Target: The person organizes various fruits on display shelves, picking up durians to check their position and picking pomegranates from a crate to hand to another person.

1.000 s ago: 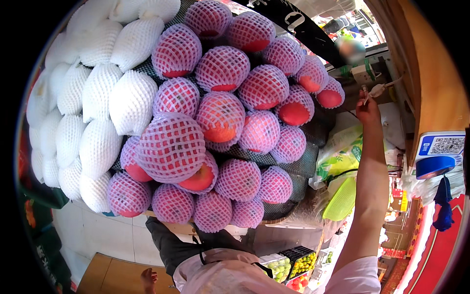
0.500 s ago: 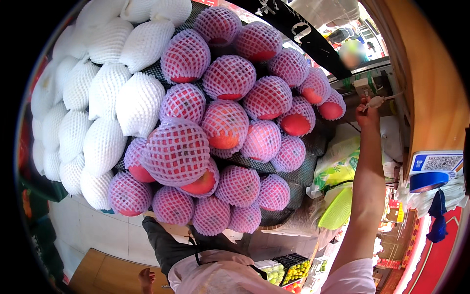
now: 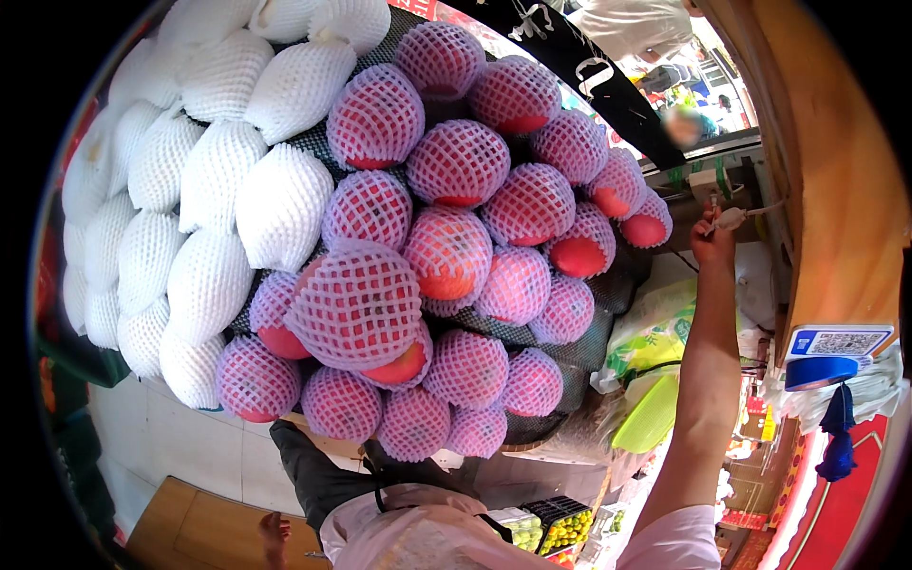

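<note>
My right hand (image 3: 714, 239) is stretched far out and up at the right, beside a wooden post (image 3: 836, 190). Its fingers pinch a small white object (image 3: 732, 218) with a thin cord running toward the post. A large heap of red fruit in pink foam nets (image 3: 356, 304) fills the middle of the view, close to the camera. To its left lies a pile of fruit in white foam nets (image 3: 280, 204). My left hand (image 3: 274, 534) hangs low at the bottom left over a wooden surface (image 3: 190, 522), partly cut off; its grip is unclear.
A blue and white card (image 3: 836, 347) hangs on the post above a blue cloth (image 3: 838, 437). Below my right arm are a yellow-green bag (image 3: 655, 328), a green basket (image 3: 651, 418) and a crate of green citrus (image 3: 551, 527). Another person (image 3: 636, 24) stands behind a black board (image 3: 589, 76).
My right hand has sunk a little beside the post, still pinching the white object. The view has tilted slightly, so the fruit heap sits somewhat lower and nearer.
</note>
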Demonstrator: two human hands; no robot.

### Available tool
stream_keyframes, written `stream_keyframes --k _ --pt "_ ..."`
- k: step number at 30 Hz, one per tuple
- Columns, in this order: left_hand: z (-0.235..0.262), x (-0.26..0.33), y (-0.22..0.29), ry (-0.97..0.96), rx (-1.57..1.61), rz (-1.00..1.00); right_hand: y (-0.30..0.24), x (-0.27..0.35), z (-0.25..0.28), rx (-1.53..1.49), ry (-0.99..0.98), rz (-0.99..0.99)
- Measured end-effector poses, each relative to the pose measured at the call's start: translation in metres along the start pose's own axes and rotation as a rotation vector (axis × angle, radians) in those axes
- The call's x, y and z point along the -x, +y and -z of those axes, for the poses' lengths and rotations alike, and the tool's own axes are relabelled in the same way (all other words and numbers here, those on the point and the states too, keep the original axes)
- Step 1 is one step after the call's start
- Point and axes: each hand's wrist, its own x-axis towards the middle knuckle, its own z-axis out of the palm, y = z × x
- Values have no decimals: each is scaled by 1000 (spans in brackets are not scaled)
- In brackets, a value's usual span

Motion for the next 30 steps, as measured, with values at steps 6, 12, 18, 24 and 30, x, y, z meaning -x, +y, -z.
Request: stream_keyframes --k 6,12,18,24,30 --pt "-2 0 -9 -19 53 6 -12 -21 -3 206 149 22" --pt "-19 5 7 9 28 1 -48 -54 36 169 44 -101" --pt "-22 1 -13 -39 37 -147 -41 -84 18 99 17 -67" --pt "-43 55 -8 235 -16 -150 -2 -60 41 245 -35 84" --pt "-14 123 9 409 -185 -136 19 61 -21 465 64 416"
